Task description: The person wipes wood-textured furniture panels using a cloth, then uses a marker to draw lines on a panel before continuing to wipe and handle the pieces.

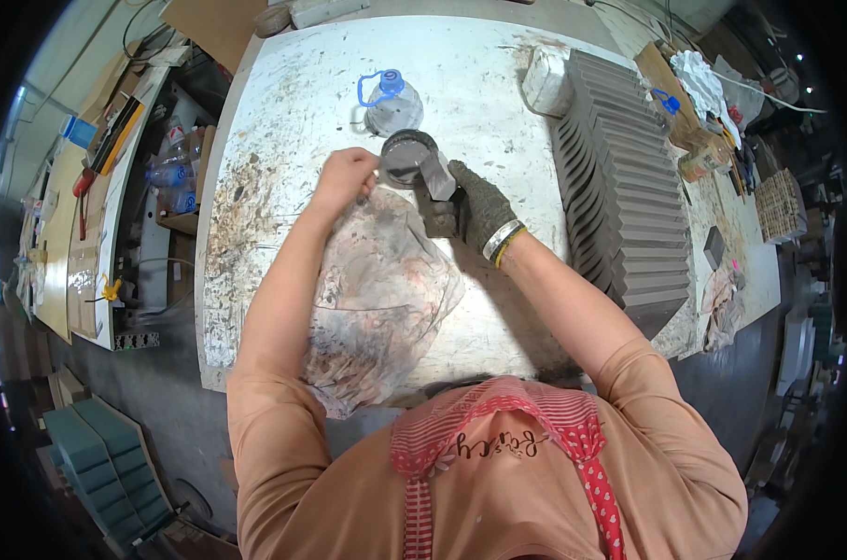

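Observation:
My left hand point(349, 177) is bare, its fingers curled in a pinch beside a round dark-rimmed tub point(390, 170). Whatever the pinch holds, if anything, is too small to make out. In a dark, dirty work glove, my right hand point(479, 207) grips a short grey bar point(436, 175) that tilts over the tub's right side. Grey and dark matter shows inside the tub. Below my left hand, a large stained cloth point(377, 289) lies crumpled along the forearm. Just beyond the tub stands a clear plastic jug point(392, 110) with a blue cap and loop handle.
A long stack of grey ribbed bars point(619, 177) runs along the table's right side, with a whitish block point(546, 82) at its far left corner. The white tabletop point(274, 121) is stained. On the left, a shelf point(129, 215) holds tools and bottles. A small dark block point(714, 246) lies right of the stack.

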